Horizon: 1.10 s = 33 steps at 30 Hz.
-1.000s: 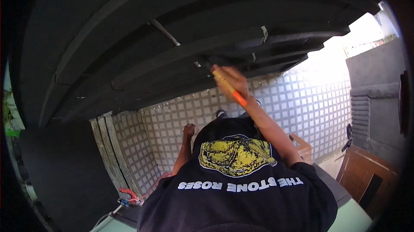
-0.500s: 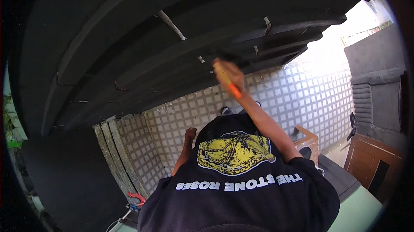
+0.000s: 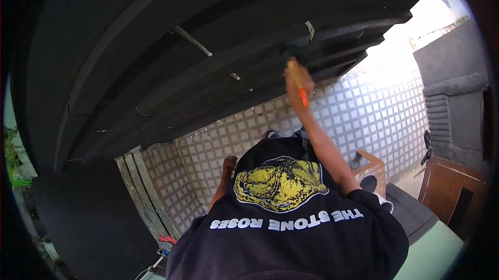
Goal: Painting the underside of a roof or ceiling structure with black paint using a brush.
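My right hand (image 3: pixel 300 83) grips a paintbrush (image 3: pixel 295 73) with a yellow handle and orange end. Its dark, blurred head is against or close to a black ribbed surface (image 3: pixel 218 35), which has several pale strips and patches on it. My left hand (image 3: pixel 229 164) hangs low beside my body, left of my black T-shirt with a yellow print (image 3: pixel 278 184). Its fingers are curled; whatever they may hold is hidden.
Checkered tile flooring (image 3: pixel 374 111) lies below. Weathered planks (image 3: pixel 140 186) and a red-and-blue object (image 3: pixel 167 241) are at lower left. At right are a wooden box (image 3: pixel 374 168), a pale green appliance (image 3: pixel 431 254), a brown wooden panel (image 3: pixel 447 191) and a grey wall (image 3: pixel 452 61).
My right hand and the brush have moved right and up along the black surface, and the handle now points more upright. My left hand has shifted slightly lower in view.
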{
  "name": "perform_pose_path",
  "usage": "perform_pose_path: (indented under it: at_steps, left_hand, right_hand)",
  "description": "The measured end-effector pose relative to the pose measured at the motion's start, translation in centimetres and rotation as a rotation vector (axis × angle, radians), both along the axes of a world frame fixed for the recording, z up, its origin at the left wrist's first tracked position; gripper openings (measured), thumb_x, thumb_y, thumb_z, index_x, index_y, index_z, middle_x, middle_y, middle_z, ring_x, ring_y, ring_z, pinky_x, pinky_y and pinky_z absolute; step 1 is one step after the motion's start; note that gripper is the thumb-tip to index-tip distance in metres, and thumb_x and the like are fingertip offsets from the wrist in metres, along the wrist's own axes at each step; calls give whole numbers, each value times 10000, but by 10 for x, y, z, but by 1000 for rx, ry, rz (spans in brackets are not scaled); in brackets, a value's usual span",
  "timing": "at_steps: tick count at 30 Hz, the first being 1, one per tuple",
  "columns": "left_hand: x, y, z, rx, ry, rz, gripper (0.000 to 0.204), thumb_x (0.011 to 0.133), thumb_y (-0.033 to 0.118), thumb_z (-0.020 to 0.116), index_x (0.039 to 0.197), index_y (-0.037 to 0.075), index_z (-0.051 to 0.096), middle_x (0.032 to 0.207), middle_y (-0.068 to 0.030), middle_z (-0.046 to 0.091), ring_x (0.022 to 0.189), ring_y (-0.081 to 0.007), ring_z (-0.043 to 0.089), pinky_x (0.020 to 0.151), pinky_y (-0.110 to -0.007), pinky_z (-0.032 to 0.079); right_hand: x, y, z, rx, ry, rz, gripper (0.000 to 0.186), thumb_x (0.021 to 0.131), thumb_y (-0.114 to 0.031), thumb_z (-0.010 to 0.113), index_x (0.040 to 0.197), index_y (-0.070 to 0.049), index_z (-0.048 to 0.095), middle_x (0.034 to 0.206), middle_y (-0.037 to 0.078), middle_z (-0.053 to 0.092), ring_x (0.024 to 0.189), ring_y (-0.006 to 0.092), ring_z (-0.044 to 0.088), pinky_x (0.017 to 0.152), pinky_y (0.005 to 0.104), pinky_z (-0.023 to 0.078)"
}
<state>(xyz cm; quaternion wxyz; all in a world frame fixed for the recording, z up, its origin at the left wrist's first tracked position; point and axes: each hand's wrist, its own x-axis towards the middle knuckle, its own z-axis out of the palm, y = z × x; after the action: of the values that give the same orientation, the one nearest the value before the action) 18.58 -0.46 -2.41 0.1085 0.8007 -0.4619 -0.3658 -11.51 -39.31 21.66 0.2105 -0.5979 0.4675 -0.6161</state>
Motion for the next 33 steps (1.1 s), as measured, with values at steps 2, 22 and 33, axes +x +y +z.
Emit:
perform_pose_path:
  at_steps: [2, 22, 33]
  left_hand:
    - [2, -2, 1, -9, 26, 36, 256, 907, 262, 587, 981, 78, 748, 996, -134, 729, 896, -303, 707, 772, -409, 557]
    - [12, -17, -17, -190, 47, -45, 246, 820, 264, 630, 967, 96, 735, 960, -139, 724, 945, -337, 678, 826, -437, 537]
    - [15, -24, -24, -37, 44, 44, 260, 835, 277, 608, 1001, 122, 735, 976, -125, 724, 982, -337, 678, 857, -444, 546]
  right_hand:
    - [9, 14, 1, -154, 113, 239, 215, 893, -37, 685, 1106, -22, 715, 944, 157, 717, 863, 297, 701, 725, 371, 553]
    - [-42, 2, 29, -16, 92, 4, 333, 877, -11, 681, 1206, 42, 677, 1134, 194, 715, 1014, 338, 696, 906, 398, 545]
    - [-49, 4, 19, 17, 29, 11, 324, 895, -4, 687, 1219, 7, 686, 1155, 175, 714, 1031, 284, 709, 899, 354, 545]
